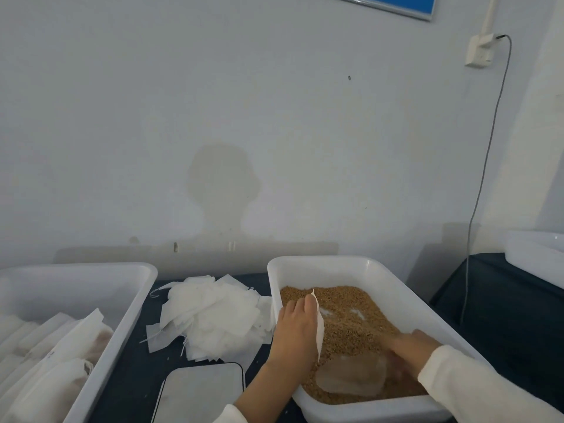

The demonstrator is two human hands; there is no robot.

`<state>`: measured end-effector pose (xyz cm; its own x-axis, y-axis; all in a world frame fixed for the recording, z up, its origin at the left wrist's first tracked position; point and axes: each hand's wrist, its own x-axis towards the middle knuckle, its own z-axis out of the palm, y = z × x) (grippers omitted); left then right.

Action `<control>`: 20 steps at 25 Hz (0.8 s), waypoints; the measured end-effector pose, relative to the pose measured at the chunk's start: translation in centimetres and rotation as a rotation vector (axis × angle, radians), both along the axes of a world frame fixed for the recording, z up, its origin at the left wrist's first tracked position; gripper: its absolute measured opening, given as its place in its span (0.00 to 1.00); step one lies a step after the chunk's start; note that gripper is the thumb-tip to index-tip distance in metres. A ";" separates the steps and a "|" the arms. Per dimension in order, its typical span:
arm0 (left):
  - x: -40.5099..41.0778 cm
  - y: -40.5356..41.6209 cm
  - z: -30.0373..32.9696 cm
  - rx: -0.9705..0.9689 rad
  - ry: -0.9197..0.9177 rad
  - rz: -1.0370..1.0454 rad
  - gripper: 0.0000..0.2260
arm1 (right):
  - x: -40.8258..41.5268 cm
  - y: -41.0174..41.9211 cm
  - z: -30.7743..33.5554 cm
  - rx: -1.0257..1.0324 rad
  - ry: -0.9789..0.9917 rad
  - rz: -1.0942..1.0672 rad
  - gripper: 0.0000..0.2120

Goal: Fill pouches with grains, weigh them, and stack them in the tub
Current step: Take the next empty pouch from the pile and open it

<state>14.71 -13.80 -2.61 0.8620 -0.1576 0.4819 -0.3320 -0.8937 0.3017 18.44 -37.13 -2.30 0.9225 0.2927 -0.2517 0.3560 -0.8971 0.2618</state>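
Hands in the grain tray (378,267)
Left hand (297,328) pinches an empty pouch (320,329); right hand (410,349) grips a clear scoop (351,377) (blurred) in grains (351,312).

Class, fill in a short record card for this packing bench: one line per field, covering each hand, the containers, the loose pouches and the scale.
Left hand: left hand holds an empty pouch over the grain.
Right hand: right hand grips a clear scoop lying in the grain.
Grain tub: white grain tub, at right, holds brown grains.
Stacking tub: stacking tub, at left, holds filled pouches.
Loose pouches: pile of empty pouches between the tubs.
Scale: scale in front of the pile, nothing on it.
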 end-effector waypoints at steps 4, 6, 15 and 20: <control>0.7 0.3 0.0 0.070 0.020 0.014 0.22 | 1.0 -2.1 5.2 0.053 -0.111 -0.087 0.07; 1.1 0.5 0.1 0.105 0.028 0.002 0.20 | 1.5 -3.3 8.2 -0.122 -0.219 -0.046 0.11; 1.7 0.8 0.1 0.095 0.067 -0.024 0.14 | 6.2 -2.6 6.7 -0.178 -0.168 -0.054 0.03; 1.8 0.7 -0.1 0.084 0.061 -0.002 0.14 | 6.6 -1.6 2.6 0.022 -0.114 -0.095 0.07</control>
